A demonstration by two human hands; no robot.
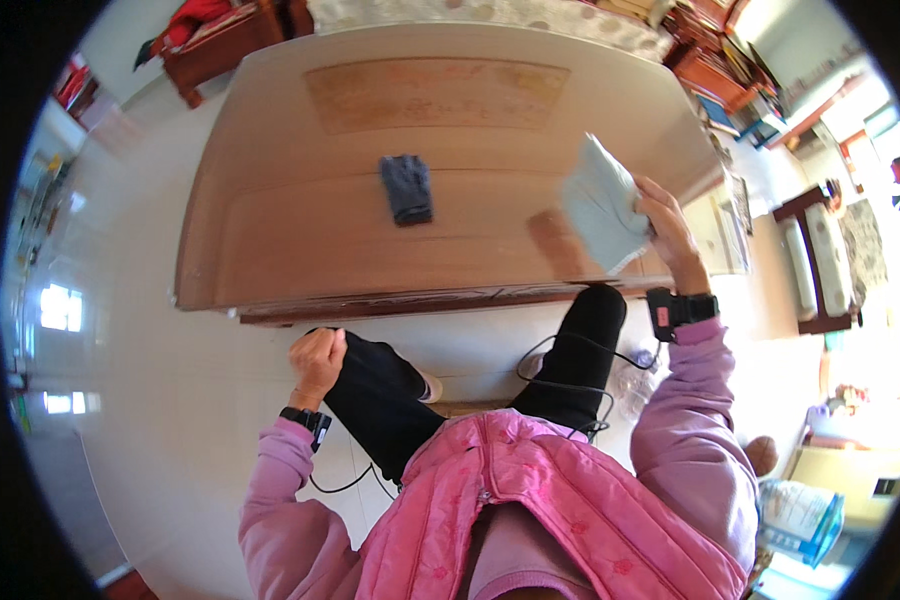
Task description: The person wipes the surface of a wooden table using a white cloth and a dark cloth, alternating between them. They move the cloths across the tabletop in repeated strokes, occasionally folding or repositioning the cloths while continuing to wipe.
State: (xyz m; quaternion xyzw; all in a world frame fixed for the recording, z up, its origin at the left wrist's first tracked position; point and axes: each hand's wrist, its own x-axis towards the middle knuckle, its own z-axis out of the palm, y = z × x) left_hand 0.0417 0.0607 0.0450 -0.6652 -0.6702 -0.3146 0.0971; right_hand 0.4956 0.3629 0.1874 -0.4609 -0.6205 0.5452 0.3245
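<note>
My right hand (664,217) grips a pale blue folded cloth (606,206) by its right edge. The cloth is held up over the right part of a brown wooden table (292,225) with a glossy, transparent cover. Near the middle of the tabletop lies a small dark blue folded cloth item (407,189), which neither hand touches. My left hand (318,358) is closed in a fist and rests by my left knee, in front of the table's near edge. No object shows in it.
A patterned bench cover (487,13) runs beyond the table's far edge. A wooden chair with red cloth (210,45) stands at the far left. A thin black cable (562,384) loops over my right leg. A blue and white bag (799,514) stands at the lower right.
</note>
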